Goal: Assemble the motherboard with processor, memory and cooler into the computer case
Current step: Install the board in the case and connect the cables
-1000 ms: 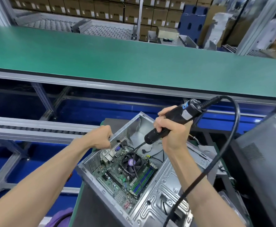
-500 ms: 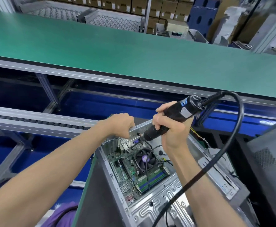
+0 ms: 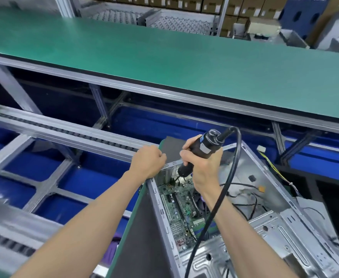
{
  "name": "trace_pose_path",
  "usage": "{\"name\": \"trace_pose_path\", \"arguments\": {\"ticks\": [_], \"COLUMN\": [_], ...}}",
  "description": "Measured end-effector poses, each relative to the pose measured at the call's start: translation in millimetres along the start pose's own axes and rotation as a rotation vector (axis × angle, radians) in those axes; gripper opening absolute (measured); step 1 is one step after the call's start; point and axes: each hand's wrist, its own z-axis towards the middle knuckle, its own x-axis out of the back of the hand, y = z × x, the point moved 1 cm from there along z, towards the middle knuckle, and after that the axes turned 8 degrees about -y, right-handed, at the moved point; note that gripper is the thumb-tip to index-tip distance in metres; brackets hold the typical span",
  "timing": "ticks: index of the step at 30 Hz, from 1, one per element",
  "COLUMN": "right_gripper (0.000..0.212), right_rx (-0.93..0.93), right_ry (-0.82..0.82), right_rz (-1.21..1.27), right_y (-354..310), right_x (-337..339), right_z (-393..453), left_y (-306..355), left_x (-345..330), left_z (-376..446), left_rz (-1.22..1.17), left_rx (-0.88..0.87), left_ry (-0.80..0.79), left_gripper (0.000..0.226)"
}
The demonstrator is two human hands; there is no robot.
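An open grey metal computer case lies on its side at the lower right. A green motherboard sits inside it; my right forearm hides most of the cooler. My right hand grips a black electric screwdriver, its tip pointing down into the case's far left corner. A thick black cable runs from the tool's top down past my arm. My left hand, fingers curled, holds the case's far left corner edge.
A long green conveyor belt crosses the view beyond the case. A roller rail and blue floor panels lie to the left. Loose wires trail inside the case. Cardboard boxes are stacked at the back.
The view has shifted over the case, so it appears turned and closer. My left hand moved from the card area to the case's far corner. The screwdriver now stands more upright.
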Motion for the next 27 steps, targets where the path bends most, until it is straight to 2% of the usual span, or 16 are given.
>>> {"name": "trace_pose_path", "arguments": {"ticks": [3, 7, 15, 21, 27], "right_gripper": [0.031, 0.020, 0.018, 0.025, 0.015], "right_rx": [-0.014, -0.016, -0.014, -0.012, -0.027], "right_ry": [0.007, 0.003, -0.008, -0.216, -0.102], "right_rz": [0.017, 0.000, 0.002, -0.050, -0.175], "right_y": [4.7, 10.1, 13.1, 10.3, 19.5], "right_x": [0.0, 0.7, 0.8, -3.9, -11.4], "right_z": [1.3, 3.2, 3.4, 7.9, 5.2], "left_y": [1.4, 2.2, 2.1, 3.4, 2.9], "left_x": [-0.2, 0.4, -0.6, 1.1, 1.9], "left_z": [-0.3, -1.0, -0.5, -1.3, -1.6], "left_rz": [-0.033, -0.049, -0.093, -0.122, -0.155], "left_rx": [0.021, 0.034, 0.057, 0.066, 0.073], "left_ry": [0.000, -0.010, -0.028, -0.048, -0.049], "left_gripper": [0.048, 0.047, 0.044, 0.041, 0.041]}}
